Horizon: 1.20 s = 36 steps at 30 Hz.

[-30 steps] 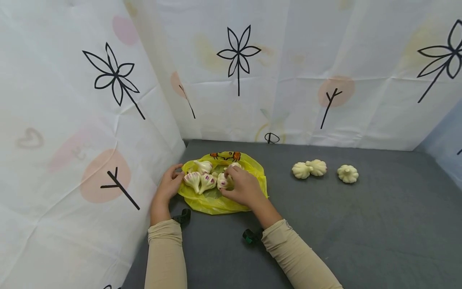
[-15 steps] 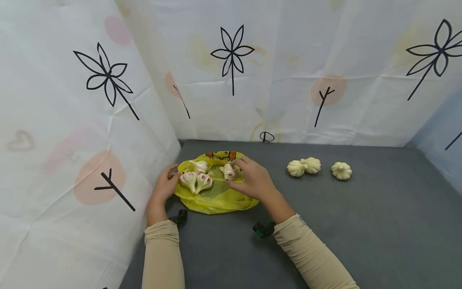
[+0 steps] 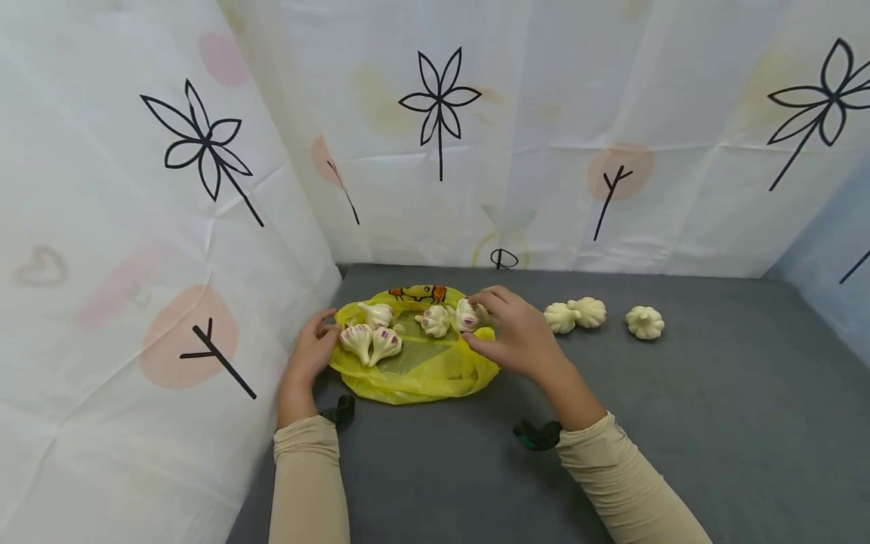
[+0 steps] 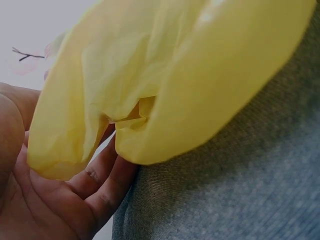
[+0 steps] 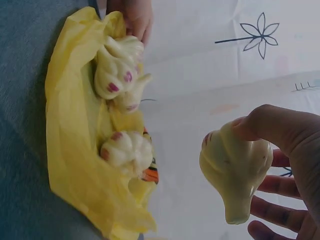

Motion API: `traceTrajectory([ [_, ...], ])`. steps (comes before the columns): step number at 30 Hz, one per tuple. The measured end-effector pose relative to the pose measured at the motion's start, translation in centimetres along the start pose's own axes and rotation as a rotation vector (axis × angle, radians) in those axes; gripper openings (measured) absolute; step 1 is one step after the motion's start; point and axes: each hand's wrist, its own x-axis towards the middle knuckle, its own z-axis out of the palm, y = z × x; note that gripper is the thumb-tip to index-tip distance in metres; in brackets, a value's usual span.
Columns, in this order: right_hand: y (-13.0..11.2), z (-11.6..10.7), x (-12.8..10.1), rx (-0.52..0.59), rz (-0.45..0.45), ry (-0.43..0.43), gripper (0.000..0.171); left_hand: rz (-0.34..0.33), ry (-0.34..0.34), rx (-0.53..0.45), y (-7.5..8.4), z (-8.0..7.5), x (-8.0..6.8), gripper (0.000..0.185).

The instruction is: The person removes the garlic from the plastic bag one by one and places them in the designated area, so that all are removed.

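The right hand [image 3: 519,340] pinches a garlic bulb [image 3: 467,314] between thumb and curled fingers, lifted just above the right edge of the thin, crinkled yellow plastic bag [image 3: 414,374]. The bulb is cream, ribbed and teardrop-shaped, with purple blotches and a tapering stem. The left hand [image 3: 311,355] grips the bag's left rim, fingers curled under the glossy film. Four more bulbs [image 3: 370,341] lie on the bag, which rests on grey felt-like cloth [image 3: 680,423]; three plain white bulbs [image 3: 574,315] sit well apart to the right
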Motion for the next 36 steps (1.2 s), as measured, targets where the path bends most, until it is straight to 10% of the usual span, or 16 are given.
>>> traceTrajectory([
  [36, 8.9, -7.7, -6.8, -0.039, 0.158, 0.042, 0.052, -0.022, 0.014, 0.002, 0.2, -0.1, -0.8, 0.051],
])
